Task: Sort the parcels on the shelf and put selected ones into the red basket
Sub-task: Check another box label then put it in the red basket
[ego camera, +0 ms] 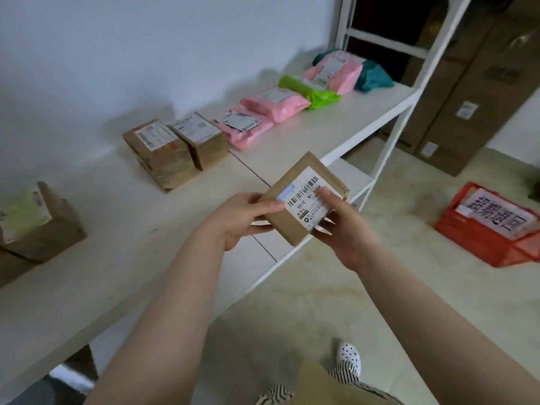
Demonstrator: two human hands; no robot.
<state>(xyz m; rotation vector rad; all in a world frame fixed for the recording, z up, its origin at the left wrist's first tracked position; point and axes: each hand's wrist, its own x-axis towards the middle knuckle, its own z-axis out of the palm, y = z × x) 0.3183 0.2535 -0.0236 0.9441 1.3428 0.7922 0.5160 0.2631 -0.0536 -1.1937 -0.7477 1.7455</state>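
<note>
Small brown box (304, 198): held label-up just past the shelf (336, 133) edge, likely so its label can be read. Left hand (244, 219) grips one end; right hand (340, 226) grips the other, thumb on the label. Red basket (491, 229): on the floor, well apart, rightward. Boxes and pink bags remain shelved.

Bare arms, stripy clothes, a dotty shoe

Both arms are bare, with no sleeves down to the left hand (242, 217) and the right hand (344, 229). There are no rings, watch or gloves. Far below the hands, the person wears cloth with thin black and white stripes (274, 394). Below the right hand is a white shoe with small dark dots (348, 355).
</note>
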